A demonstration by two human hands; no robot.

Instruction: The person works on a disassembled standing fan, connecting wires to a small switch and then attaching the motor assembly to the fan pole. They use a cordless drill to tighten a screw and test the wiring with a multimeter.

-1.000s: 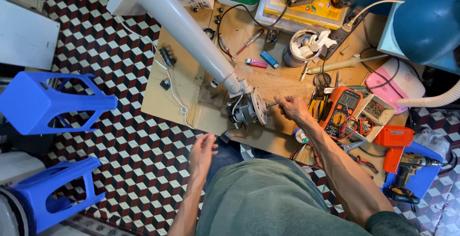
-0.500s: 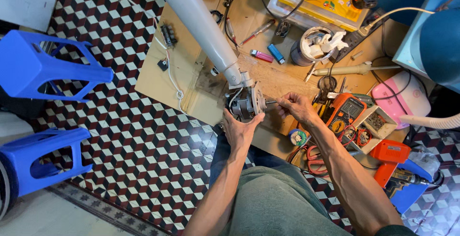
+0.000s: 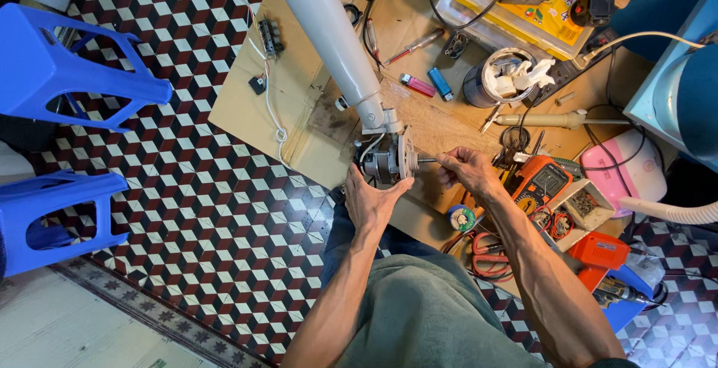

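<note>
- The small grey electric fan motor [image 3: 387, 163], with a round pale front plate and loose wires on top, sits at the lower end of a long white plastic fan column [image 3: 329, 35]; the column lies slantwise across a flat sheet of brown cardboard [image 3: 299, 91] spread on the chequered tile floor.
- The left hand [image 3: 372, 202] cups the motor from below, fingers curled up round its housing and gripping it.
- The right hand [image 3: 465, 169] is just to the right of the motor; its fingers are pinched on the thin metal shaft [image 3: 428, 160] that sticks out of the front plate.
- Close beside the right wrist lie an orange multimeter [image 3: 544, 183] and a small roll of tape [image 3: 462, 219], with red-handled pliers [image 3: 490, 256] nearer the person's knee.
- Above the hands on the cardboard lie a pink lighter [image 3: 417, 84] and a blue lighter [image 3: 440, 84], a red-handled screwdriver [image 3: 407, 46] and a round tin holding white parts [image 3: 499, 78].
- Further right are a pink box [image 3: 624, 170], a white corrugated hose [image 3: 669, 209] and an orange and blue power drill [image 3: 609, 267].
- Two blue plastic stools [image 3: 71, 76] lie tipped over on the floor at the left, well apart from the hands.
- A white cable [image 3: 269, 106] trails over the cardboard left of the column.
</note>
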